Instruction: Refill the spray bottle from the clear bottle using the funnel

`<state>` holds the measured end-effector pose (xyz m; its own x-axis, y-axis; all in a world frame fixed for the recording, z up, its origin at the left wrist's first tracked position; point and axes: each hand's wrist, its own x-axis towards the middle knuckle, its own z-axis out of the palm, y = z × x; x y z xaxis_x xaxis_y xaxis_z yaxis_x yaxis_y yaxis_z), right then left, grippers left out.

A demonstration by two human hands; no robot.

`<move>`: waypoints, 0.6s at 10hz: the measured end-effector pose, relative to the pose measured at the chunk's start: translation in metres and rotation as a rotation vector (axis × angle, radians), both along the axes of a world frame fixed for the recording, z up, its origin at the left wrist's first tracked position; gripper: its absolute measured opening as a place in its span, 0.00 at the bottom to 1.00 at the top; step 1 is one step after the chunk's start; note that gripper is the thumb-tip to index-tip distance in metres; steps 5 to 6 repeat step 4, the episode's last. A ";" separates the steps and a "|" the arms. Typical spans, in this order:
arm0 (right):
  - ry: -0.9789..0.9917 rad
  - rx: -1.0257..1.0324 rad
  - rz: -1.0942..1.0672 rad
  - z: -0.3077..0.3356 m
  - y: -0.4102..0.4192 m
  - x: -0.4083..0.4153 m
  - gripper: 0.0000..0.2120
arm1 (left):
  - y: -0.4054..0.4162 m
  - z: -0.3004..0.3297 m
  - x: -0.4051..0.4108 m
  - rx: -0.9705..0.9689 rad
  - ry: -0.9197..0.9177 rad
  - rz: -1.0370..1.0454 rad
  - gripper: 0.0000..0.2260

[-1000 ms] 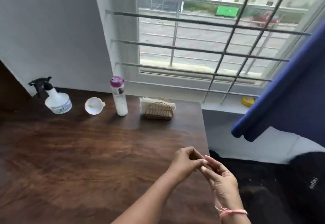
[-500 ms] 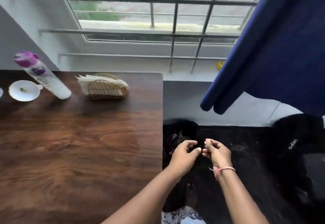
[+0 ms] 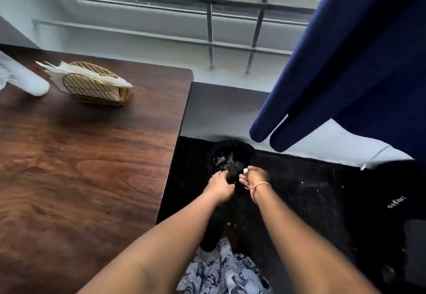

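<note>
Both hands are down off the table's [image 3: 96, 155] right edge, over a dark bin [image 3: 230, 155] on the black floor: left hand [image 3: 219, 184] has fingers loosely curled w/ nothing visible in it, right hand [image 3: 252, 175] pinches a small white scrap [image 3: 246, 169] at its fingertips. Clear bottle [image 3: 25, 79] stands at the table's far left, cut off by the frame edge, just beside a gold wire napkin holder [image 3: 92, 86]. Blue curtain [image 3: 345, 74] hangs on the right below the barred window.
</note>
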<state>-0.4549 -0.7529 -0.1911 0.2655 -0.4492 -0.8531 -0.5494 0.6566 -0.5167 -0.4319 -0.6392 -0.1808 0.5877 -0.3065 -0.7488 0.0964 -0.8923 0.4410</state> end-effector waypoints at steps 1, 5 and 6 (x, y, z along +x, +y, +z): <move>-0.019 0.018 0.038 0.000 -0.007 0.014 0.11 | -0.006 0.008 0.005 0.024 -0.022 0.013 0.29; 0.025 -0.026 0.097 -0.010 0.004 -0.005 0.07 | 0.008 0.010 -0.001 0.128 -0.037 -0.059 0.30; 0.025 -0.026 0.097 -0.010 0.004 -0.005 0.07 | 0.008 0.010 -0.001 0.128 -0.037 -0.059 0.30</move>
